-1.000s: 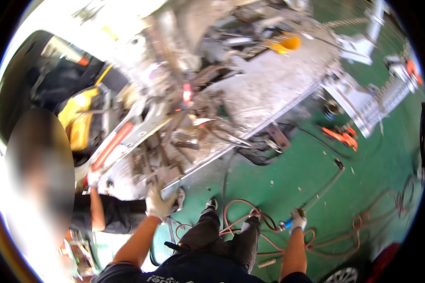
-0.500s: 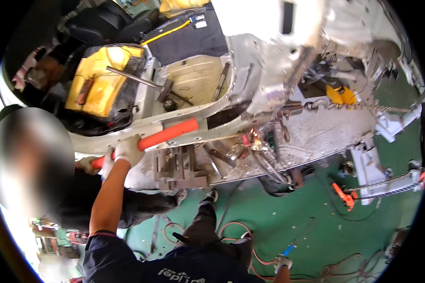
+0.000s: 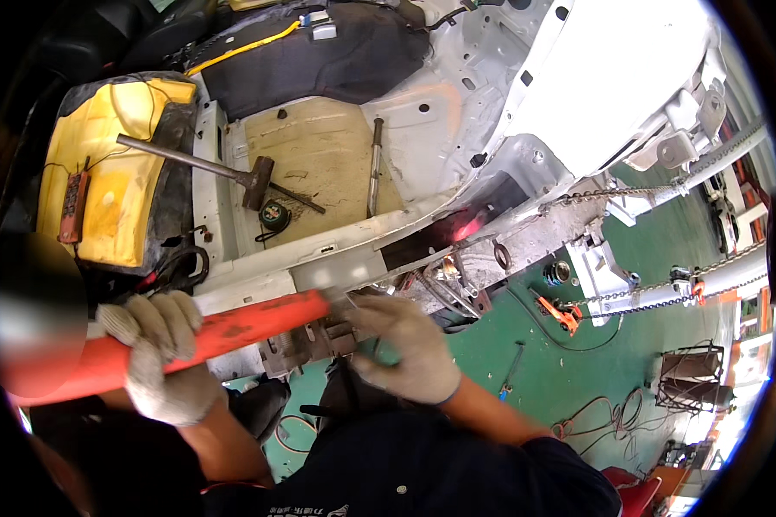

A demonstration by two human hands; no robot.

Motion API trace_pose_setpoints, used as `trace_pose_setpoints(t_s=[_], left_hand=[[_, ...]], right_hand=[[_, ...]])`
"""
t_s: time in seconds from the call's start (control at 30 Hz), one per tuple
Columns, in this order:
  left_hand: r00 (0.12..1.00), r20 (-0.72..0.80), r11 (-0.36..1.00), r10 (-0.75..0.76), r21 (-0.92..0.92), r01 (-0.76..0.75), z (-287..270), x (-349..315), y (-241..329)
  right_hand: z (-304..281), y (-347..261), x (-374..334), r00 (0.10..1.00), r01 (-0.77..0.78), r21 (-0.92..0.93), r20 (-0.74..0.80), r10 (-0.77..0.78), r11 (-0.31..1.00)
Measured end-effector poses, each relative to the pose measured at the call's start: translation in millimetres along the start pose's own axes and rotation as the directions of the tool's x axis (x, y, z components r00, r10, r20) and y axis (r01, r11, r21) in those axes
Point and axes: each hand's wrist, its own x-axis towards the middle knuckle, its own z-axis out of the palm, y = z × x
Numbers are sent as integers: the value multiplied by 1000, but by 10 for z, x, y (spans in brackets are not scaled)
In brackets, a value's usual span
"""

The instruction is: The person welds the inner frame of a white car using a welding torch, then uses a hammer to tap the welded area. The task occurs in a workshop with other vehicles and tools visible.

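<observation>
Working remotely, I had the red tube [image 3: 252, 327] slanting across the near left before the car's pale sill [image 3: 267, 274], left hand [image 3: 159, 358] clasped around it, right hand [image 3: 409, 351] loosely spread at its right end, contact unclear to me, with a hammer [image 3: 233, 175] farther off at left.

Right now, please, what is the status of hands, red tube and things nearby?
Left hand wrapped round red tube. Right hand open by tube's right end, contact unclear. Hammer beyond, inside car body.
</observation>
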Motion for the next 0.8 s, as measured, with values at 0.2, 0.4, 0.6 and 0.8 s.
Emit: trace_pose_setpoints(t_s=[0.2,0.4,0.6,0.8], left_hand=[[962,-221,949,-162,-302,91,241,-222,-720],[871,-482,957,-98,-284,-50,-131,-390,-464],[863,-475,946,-174,-324,12,70,-540,-1038],[907,-348,946,-236,-295,133,13,-368,-1663]], right_hand=[[383,-63,850,989,139,-261,-4,-145,955],[293,877,761,995,34,-306,103,-2,951],[243,977,712,990,15,-301,139,28,954],[529,852,1165,946,119,-300,325,-16,947]])
